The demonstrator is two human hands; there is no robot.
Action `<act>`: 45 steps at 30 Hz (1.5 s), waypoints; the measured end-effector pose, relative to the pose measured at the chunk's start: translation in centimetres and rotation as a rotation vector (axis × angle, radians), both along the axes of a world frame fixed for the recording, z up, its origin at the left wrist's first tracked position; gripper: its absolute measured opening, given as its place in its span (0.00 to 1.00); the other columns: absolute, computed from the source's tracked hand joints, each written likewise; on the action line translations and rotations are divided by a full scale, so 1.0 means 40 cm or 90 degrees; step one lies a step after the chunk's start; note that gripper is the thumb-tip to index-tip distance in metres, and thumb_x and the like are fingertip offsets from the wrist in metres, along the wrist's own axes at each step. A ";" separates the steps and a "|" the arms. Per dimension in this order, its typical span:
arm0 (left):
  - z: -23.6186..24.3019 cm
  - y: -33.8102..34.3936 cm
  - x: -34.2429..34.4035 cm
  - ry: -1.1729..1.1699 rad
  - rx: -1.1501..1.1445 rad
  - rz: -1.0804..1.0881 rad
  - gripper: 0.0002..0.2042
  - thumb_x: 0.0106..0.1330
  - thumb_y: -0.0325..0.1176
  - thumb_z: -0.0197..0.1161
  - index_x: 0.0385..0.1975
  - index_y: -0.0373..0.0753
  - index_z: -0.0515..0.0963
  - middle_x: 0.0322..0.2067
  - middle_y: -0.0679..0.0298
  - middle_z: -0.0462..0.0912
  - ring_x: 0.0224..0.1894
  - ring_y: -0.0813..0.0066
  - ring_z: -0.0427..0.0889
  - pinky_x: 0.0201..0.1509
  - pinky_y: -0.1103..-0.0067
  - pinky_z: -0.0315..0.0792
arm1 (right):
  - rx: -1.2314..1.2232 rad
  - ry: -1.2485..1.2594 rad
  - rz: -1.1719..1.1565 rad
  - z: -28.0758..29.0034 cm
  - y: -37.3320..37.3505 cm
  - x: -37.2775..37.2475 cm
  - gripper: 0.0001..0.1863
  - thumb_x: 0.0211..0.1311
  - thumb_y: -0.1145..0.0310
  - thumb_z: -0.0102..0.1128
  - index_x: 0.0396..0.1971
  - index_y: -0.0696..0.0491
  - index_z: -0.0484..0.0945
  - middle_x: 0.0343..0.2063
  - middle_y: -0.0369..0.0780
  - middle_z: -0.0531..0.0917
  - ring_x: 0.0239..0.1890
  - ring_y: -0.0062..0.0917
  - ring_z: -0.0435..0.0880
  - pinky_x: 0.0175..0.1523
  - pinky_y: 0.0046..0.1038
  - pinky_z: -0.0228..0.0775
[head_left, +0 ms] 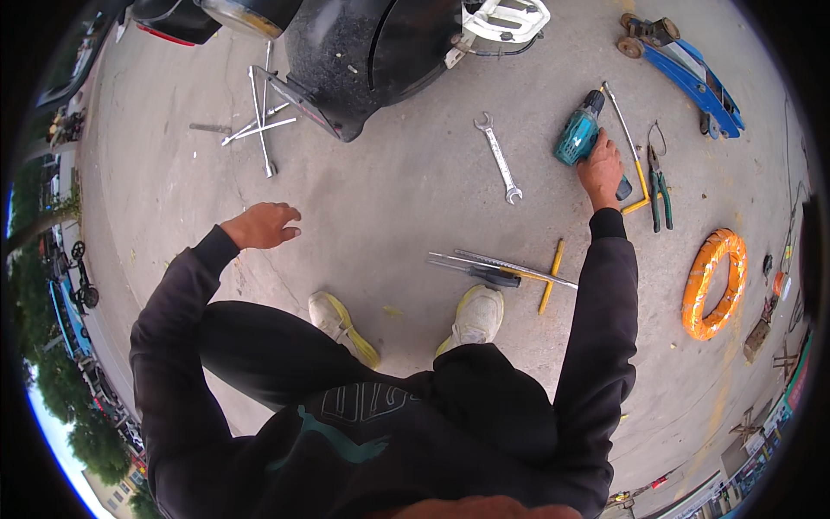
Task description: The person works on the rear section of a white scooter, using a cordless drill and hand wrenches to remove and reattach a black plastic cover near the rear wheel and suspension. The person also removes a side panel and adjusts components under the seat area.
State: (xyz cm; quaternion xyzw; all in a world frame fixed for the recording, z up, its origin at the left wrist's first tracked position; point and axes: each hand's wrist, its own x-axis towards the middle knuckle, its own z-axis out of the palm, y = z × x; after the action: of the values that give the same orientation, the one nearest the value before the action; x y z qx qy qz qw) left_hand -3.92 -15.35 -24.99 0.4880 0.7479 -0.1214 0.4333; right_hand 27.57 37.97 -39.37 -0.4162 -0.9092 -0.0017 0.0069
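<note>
My right hand (601, 173) is closed around the handle of a teal and black cordless drill (577, 137), which lies on the concrete with its chuck pointing away from me. To the right of the drill lie a long bar with a yellow handle (639, 169) and green-handled pliers (659, 195). Over on the left, my left hand (264, 227) hovers above the ground, empty, its thumb and fingers apart. A double open-ended wrench (499, 160) rests between the two hands. Beyond my left hand is a four-way lug wrench (262, 125).
A black scooter body (363, 69) stands ahead. A blue floor jack (696, 82) is at far right, an orange-wrapped ring (689, 303) nearer. By my right shoe (475, 318) lie a yellow T-handle tool (552, 277) and a dark-handled tool (494, 276).
</note>
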 end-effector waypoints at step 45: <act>-0.566 -0.451 -0.981 0.451 0.279 0.990 0.18 0.57 0.34 0.59 0.43 0.28 0.78 0.44 0.39 0.82 0.51 0.43 0.82 0.56 0.61 0.75 | -0.335 -0.381 0.324 0.339 -0.856 -0.372 0.08 0.49 0.65 0.62 0.28 0.52 0.82 0.25 0.49 0.85 0.30 0.47 0.85 0.37 0.44 0.78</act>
State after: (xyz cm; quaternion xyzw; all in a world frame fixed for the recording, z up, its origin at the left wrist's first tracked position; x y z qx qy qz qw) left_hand -43.14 -33.38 -47.62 -0.1534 0.9651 0.2097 0.0328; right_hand 12.69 3.74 -25.82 -0.1491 -0.9139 0.1107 -0.3610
